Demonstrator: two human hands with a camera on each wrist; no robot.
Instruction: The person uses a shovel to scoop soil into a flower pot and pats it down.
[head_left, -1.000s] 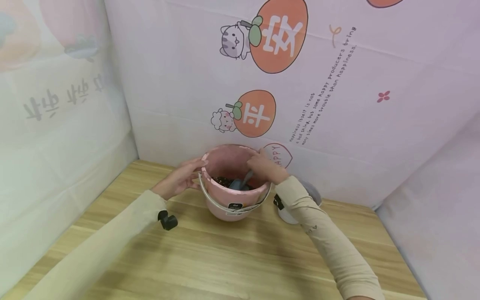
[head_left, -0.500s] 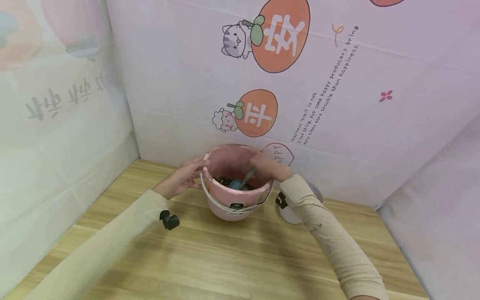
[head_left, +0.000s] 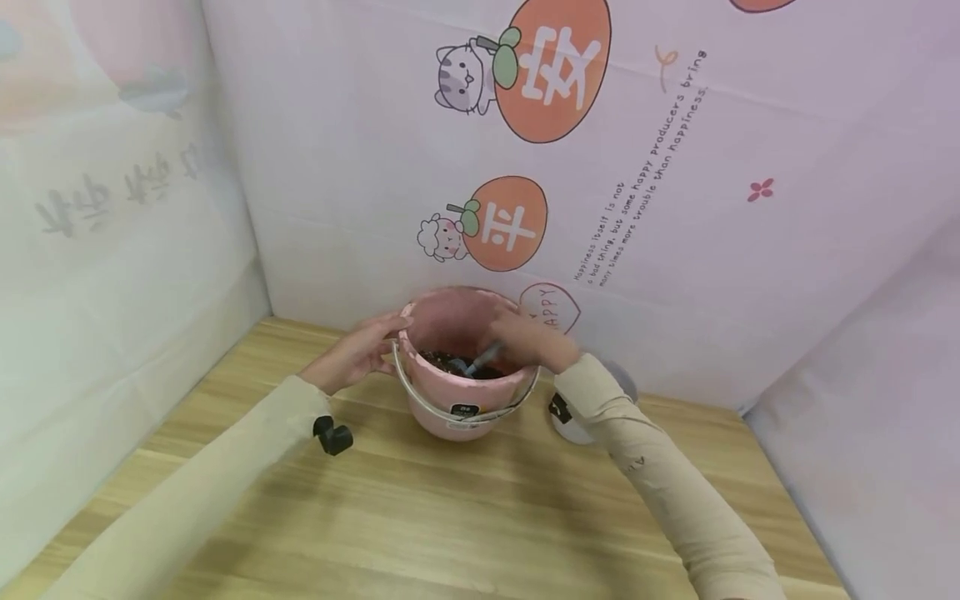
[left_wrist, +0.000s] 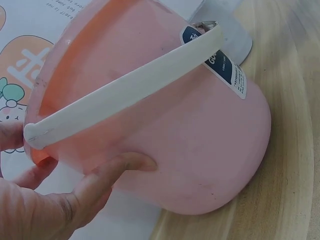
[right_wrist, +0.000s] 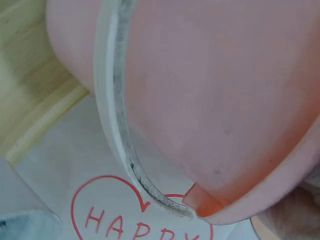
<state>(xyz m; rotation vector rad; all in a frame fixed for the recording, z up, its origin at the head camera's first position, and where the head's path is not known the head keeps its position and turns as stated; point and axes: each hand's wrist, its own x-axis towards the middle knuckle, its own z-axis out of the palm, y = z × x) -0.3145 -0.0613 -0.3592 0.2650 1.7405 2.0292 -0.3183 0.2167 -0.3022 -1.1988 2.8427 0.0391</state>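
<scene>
A pink bucket (head_left: 450, 396) with a white carrying handle (left_wrist: 125, 95) stands on the table against the back cloth. Dark, crumbly soil-like material (head_left: 438, 358) lies inside it. My left hand (head_left: 363, 350) grips the bucket's left side, with fingers at the rim and the thumb against the outer wall in the left wrist view. Over the right part of the rim reaches my right hand (head_left: 534, 337), holding a small blue-grey shovel (head_left: 486, 357) by its handle. The shovel's blade is partly sunk in the dark material. In the right wrist view, the bucket wall hides most of that hand.
A white container (head_left: 573, 429) stands just right of the bucket, partly behind my right forearm. Printed cloth (head_left: 352, 183) walls in the back and both sides. The wood-grain table (head_left: 420, 517) extends toward me in front of the bucket.
The shovel's blade has gone deeper into the dark material, and less of it shows. My right hand has shifted slightly with it. The left hand keeps its grip on the bucket.
</scene>
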